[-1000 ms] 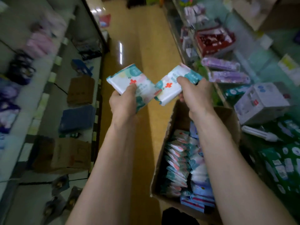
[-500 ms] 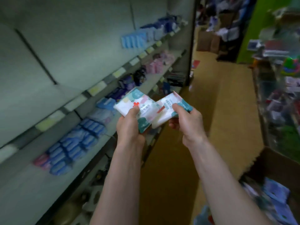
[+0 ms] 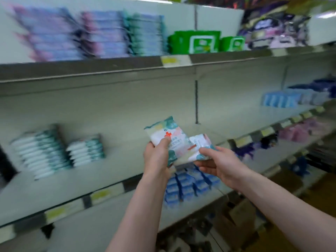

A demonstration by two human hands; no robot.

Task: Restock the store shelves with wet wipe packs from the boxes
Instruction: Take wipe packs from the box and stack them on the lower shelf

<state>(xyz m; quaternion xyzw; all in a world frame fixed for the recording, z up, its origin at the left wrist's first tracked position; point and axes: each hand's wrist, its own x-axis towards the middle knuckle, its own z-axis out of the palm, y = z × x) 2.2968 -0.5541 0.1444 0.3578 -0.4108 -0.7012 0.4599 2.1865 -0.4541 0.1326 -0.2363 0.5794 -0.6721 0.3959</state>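
Hands up before shelf (image 3: 112, 171). Left hand (image 3: 156, 160): gripping pack (image 3: 163, 137), thumb on face. Right hand (image 3: 220, 164): pinching second pack (image 3: 199, 146), overlapping first. Neither shelved yet. Risk: slick film plus shallow right pinch, possible drop reaching toward stacks (image 3: 85, 151).

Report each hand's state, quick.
Left hand: grips a wipe pack.
Right hand: grips a second pack.

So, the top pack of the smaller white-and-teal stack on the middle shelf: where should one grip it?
Probably its front end, coming from the aisle: the smaller stack lies flat, the back panel behind it and a taller stack at its left. Thumb above, fingers beneath.
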